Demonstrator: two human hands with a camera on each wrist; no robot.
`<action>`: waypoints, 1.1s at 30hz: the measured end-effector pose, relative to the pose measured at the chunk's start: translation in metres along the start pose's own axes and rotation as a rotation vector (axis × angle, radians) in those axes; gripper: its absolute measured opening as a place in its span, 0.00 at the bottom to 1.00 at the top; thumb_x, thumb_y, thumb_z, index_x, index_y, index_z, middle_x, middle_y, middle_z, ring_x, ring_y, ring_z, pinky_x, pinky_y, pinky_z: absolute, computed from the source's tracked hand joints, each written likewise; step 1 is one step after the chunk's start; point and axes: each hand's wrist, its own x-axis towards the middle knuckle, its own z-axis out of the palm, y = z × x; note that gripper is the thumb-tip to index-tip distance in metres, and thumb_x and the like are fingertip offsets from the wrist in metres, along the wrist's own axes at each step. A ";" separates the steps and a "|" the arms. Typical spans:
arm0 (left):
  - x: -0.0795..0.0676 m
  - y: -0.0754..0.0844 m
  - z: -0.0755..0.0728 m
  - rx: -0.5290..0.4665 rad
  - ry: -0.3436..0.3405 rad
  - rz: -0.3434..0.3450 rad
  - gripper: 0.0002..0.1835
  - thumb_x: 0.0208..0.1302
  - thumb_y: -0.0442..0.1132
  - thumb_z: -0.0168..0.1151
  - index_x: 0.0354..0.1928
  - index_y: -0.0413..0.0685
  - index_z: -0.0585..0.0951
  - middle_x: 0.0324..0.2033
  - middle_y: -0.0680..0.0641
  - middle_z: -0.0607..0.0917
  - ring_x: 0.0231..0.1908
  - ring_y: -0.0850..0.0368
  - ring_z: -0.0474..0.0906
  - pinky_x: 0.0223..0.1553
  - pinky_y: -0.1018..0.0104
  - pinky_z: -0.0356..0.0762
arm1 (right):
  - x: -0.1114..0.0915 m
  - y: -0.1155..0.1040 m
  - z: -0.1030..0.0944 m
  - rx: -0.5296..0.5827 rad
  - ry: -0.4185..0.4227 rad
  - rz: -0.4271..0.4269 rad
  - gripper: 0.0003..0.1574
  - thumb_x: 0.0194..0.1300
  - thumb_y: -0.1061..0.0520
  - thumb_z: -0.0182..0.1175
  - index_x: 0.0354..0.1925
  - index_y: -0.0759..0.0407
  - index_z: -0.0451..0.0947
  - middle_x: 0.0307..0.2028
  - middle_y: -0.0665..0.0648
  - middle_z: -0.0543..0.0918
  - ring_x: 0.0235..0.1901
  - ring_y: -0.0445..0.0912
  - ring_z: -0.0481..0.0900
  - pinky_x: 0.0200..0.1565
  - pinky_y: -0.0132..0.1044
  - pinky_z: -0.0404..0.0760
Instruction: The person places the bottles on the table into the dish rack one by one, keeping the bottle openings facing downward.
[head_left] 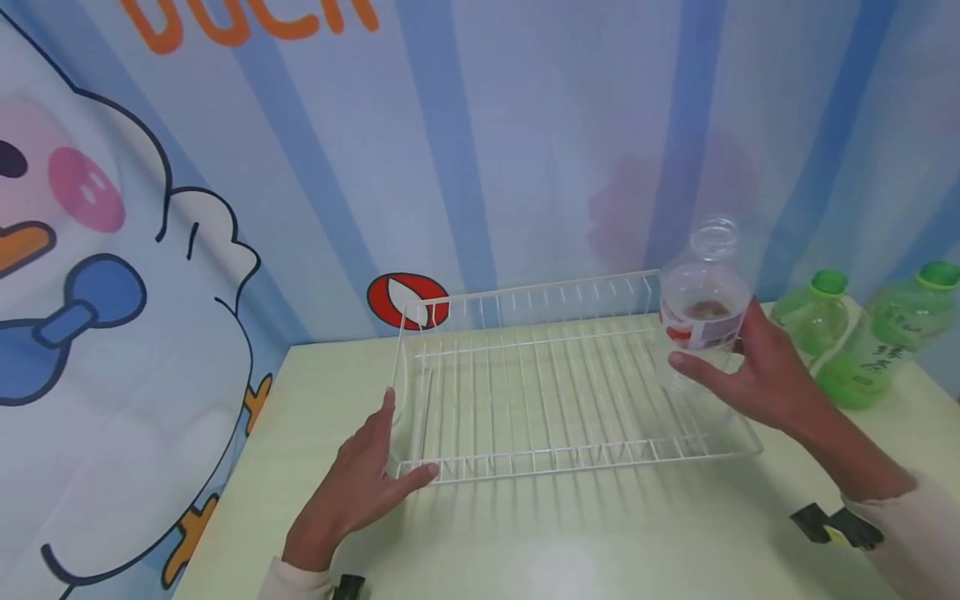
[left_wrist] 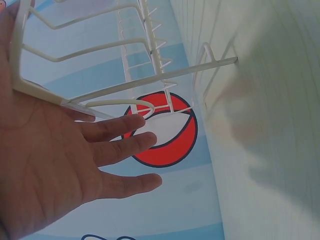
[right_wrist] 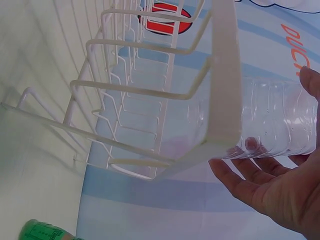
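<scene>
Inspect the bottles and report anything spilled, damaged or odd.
Nothing looks spilled or damaged. One mild oddity: the clear bottle in the right hand appears uncapped, while the green bottles farther right wear green caps.

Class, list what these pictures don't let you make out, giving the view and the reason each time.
Head view: small print on the clear bottle, too blurred.
Head view: dark writing on the nearer green bottle, too small and blurred to read.
Head view: base of the farther green bottle, hidden behind the right hand and the nearer green bottle.
Head view: tops of the orange letters, cut off by the top edge.
</scene>
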 end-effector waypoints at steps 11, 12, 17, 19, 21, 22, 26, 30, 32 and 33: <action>0.000 -0.001 0.002 0.009 0.009 0.008 0.62 0.56 0.68 0.64 0.80 0.46 0.41 0.76 0.39 0.56 0.72 0.38 0.56 0.65 0.34 0.60 | 0.002 -0.003 0.004 -0.053 -0.039 -0.009 0.54 0.53 0.58 0.76 0.71 0.58 0.57 0.53 0.62 0.79 0.51 0.60 0.79 0.45 0.66 0.78; 0.000 -0.001 0.002 0.009 0.010 0.010 0.62 0.56 0.68 0.63 0.80 0.46 0.41 0.76 0.39 0.56 0.72 0.38 0.56 0.65 0.34 0.60 | 0.002 -0.003 0.004 -0.059 -0.036 -0.013 0.53 0.53 0.58 0.76 0.70 0.59 0.58 0.52 0.61 0.80 0.50 0.60 0.80 0.45 0.66 0.79; 0.001 -0.001 0.000 0.015 0.004 0.011 0.63 0.56 0.73 0.60 0.80 0.46 0.41 0.76 0.39 0.56 0.72 0.38 0.57 0.65 0.34 0.60 | 0.001 -0.007 0.004 -0.071 -0.036 -0.015 0.51 0.52 0.57 0.77 0.68 0.61 0.61 0.52 0.62 0.80 0.49 0.60 0.80 0.45 0.66 0.78; 0.001 -0.001 -0.001 0.023 0.005 0.014 0.63 0.55 0.73 0.60 0.79 0.45 0.41 0.76 0.39 0.56 0.72 0.38 0.57 0.65 0.34 0.59 | 0.002 -0.009 0.005 -0.079 -0.043 -0.008 0.50 0.52 0.56 0.77 0.67 0.61 0.62 0.52 0.61 0.80 0.49 0.60 0.80 0.45 0.66 0.78; 0.001 -0.001 -0.001 0.033 0.009 0.022 0.63 0.56 0.73 0.59 0.79 0.44 0.42 0.75 0.38 0.56 0.72 0.38 0.57 0.65 0.33 0.58 | 0.002 -0.011 0.004 -0.091 -0.055 0.006 0.50 0.53 0.54 0.77 0.68 0.60 0.62 0.53 0.61 0.80 0.49 0.60 0.81 0.44 0.65 0.78; 0.001 -0.001 -0.002 0.041 0.010 0.028 0.63 0.56 0.73 0.59 0.79 0.44 0.42 0.75 0.38 0.56 0.72 0.38 0.57 0.66 0.33 0.58 | 0.002 -0.012 0.004 -0.100 -0.061 0.015 0.51 0.53 0.52 0.77 0.68 0.59 0.62 0.53 0.60 0.80 0.48 0.60 0.81 0.43 0.65 0.78; 0.001 -0.001 -0.003 0.068 0.014 0.051 0.63 0.57 0.73 0.59 0.79 0.42 0.42 0.75 0.38 0.56 0.72 0.38 0.57 0.66 0.34 0.58 | 0.004 -0.017 0.003 -0.132 -0.083 0.029 0.54 0.53 0.49 0.77 0.71 0.55 0.61 0.52 0.60 0.80 0.46 0.59 0.81 0.42 0.65 0.78; 0.001 -0.002 -0.002 0.073 0.017 0.062 0.63 0.56 0.74 0.58 0.79 0.41 0.43 0.75 0.38 0.57 0.71 0.38 0.57 0.66 0.33 0.58 | 0.005 -0.019 0.003 -0.160 -0.097 -0.005 0.56 0.52 0.49 0.78 0.72 0.53 0.59 0.53 0.59 0.78 0.46 0.57 0.80 0.41 0.64 0.80; 0.001 -0.003 -0.003 0.073 0.016 0.061 0.63 0.56 0.75 0.58 0.79 0.41 0.43 0.75 0.38 0.57 0.71 0.39 0.58 0.66 0.33 0.58 | 0.006 -0.020 0.004 -0.173 -0.102 -0.028 0.57 0.51 0.49 0.78 0.73 0.52 0.59 0.53 0.58 0.78 0.46 0.56 0.80 0.41 0.63 0.80; 0.001 -0.003 -0.004 0.073 0.015 0.061 0.63 0.56 0.75 0.57 0.79 0.42 0.42 0.75 0.38 0.56 0.71 0.39 0.58 0.66 0.33 0.58 | 0.006 -0.021 0.004 -0.182 -0.104 -0.036 0.58 0.51 0.49 0.78 0.73 0.52 0.59 0.54 0.59 0.78 0.46 0.55 0.80 0.41 0.62 0.80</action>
